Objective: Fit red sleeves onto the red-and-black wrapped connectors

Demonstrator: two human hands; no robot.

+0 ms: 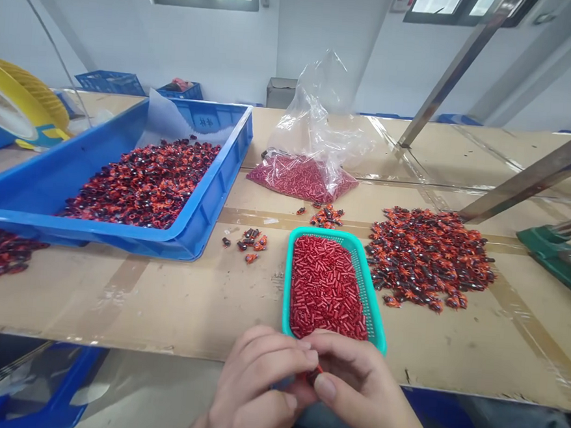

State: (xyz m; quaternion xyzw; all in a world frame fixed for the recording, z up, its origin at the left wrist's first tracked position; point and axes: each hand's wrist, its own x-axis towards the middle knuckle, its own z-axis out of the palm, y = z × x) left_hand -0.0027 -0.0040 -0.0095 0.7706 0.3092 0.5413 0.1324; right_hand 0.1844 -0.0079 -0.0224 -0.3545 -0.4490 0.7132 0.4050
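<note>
My left hand point(263, 388) and my right hand point(356, 385) meet at the near edge of the table, fingers closed around a small red and black part point(312, 374). Fingers cover most of that part. Just beyond them, a green basket point(376, 315) holds many small red tubes point(329, 285). A large pile of orange and black parts point(429, 256) lies to its right. Left of the basket are several loose parts point(252, 240), and another small group point(328, 215) lies behind it.
A big blue tray point(201, 228) of red and black parts stands at the left. Behind the basket rests a clear bag point(308, 170) of red tubes. Metal bars point(537, 170) slant over the right side, near a green base point(556, 259). A yellow fan point(24, 101) is far left.
</note>
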